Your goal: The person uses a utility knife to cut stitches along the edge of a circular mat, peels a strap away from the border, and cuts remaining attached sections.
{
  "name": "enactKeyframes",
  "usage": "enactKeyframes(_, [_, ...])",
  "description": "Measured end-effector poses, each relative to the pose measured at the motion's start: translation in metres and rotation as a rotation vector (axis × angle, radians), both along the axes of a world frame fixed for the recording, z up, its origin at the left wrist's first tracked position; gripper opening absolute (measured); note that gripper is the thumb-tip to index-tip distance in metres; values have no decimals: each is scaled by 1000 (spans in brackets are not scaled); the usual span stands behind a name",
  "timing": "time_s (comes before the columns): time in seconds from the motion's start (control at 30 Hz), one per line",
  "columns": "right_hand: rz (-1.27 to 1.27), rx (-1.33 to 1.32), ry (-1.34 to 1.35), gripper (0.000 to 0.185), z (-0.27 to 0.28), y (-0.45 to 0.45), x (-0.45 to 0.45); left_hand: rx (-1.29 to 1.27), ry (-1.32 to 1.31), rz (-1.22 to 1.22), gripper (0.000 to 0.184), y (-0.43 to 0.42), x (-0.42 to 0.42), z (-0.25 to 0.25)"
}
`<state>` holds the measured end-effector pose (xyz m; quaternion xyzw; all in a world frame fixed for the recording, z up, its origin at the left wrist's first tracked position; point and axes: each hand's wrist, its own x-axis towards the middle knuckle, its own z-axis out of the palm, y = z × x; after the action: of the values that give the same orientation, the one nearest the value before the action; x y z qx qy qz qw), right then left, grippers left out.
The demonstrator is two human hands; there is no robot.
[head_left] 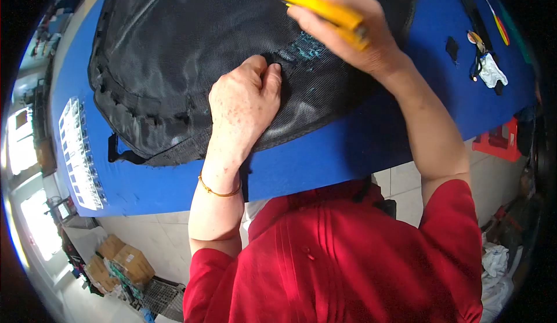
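A large black fabric bag (174,39) lies across the blue table, with frayed edging along its left and lower sides. Its surface carries a patch of loose teal threads (307,47). My left hand (243,94) rests on the bag just left of that patch, fingers curled and pinching the black fabric. Above and to the right, my right hand (348,24) is wrapped around a yellow hand tool (328,13) whose narrow end points left. Motion blurs the tool, so its exact kind is unclear. It appears raised over the bag.
On the blue table (377,137), a slim red-and-yellow-handled tool (500,27), a black strap (473,15), a black scrap (452,49) and a crumpled white piece (492,71) lie right. A clear plastic organizer (78,155) sits left. A red stool (502,140) and cardboard boxes (130,262) stand below.
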<state>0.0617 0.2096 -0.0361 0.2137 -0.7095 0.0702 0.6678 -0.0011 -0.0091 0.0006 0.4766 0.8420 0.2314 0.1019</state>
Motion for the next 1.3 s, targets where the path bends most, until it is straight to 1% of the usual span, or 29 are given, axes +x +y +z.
enactKeyframes(0.03, [-117,-324,-624,27,23,-30,45,-5,8,2,27,0,0,0])
enactKeyframes(0.1, [-260,-318,-636,20,5,-31,40,-12,-22,6,28,1,0,2])
enactKeyframes(0.17, [-252,-291,-663,23,1,-28,41,-21,-51,25,29,-2,-1,4])
enactKeyframes(0.23, [-237,-294,-763,32,-5,-27,43,-2,-152,12,31,-8,-2,4])
enactKeyframes(0.3, [-197,-307,-793,31,-9,-26,44,1,-182,0,33,-16,-2,9])
enactKeyframes(0.37, [-232,-256,-827,33,-7,-26,44,3,-208,-6,35,-29,-5,14])
enactKeyframes(0.43, [-222,-263,-818,32,-8,-26,43,-110,-332,-19,34,-47,-9,17])
enactKeyframes(0.47, [-223,-277,-818,31,-9,-24,44,-142,-422,4,32,-56,-9,21])
enactKeyframes(0.53, [-208,-267,-798,34,-11,-24,43,-167,-519,42,31,-78,-11,30])
enactKeyframes(0.63, [-174,-324,-835,33,-7,-26,45,-212,-473,63,31,-112,-18,39])
enactKeyframes(0.67, [-163,-320,-831,33,-7,-27,45,-221,-510,72,32,-126,-24,36])
enactKeyframes(0.73, [-196,-315,-833,33,-6,-28,45,-318,-525,156,32,-146,-27,46])
enactKeyframes(0.77, [-195,-322,-833,34,-6,-28,45,-269,-571,148,29,-165,-38,37])
enactKeyframes(0.83, [-210,-314,-828,33,-6,-28,46,-213,-657,229,25,-184,-40,43])
enactKeyframes(0.87, [-229,-307,-825,32,-6,-28,46,-202,-633,223,24,-200,-48,36])
enactKeyframes(0.93, [-212,-316,-827,31,-3,-29,47,-244,-526,195,23,-212,-48,50])
enactKeyframes(0.97, [-199,-327,-832,30,-3,-29,47,-347,-459,268,23,-222,-54,49])
enactKeyframes(1.07, [-213,-301,-809,30,-5,-27,45,-393,-74,321,23,-244,-59,52])
enactKeyframes(1.13, [-241,-284,-803,30,-3,-27,45,-315,136,351,19,-255,-73,51])
enactKeyframes(1.17, [-233,-280,-800,30,-2,-28,45,-310,281,338,16,-260,-79,54])
enactKeyframes(1.23, [-234,-304,-821,29,-1,-29,46,-179,537,348,13,-254,-84,67])
enactKeyframes(1.3, [-226,-303,-816,30,0,-29,46,-95,722,441,17,-251,-103,70])
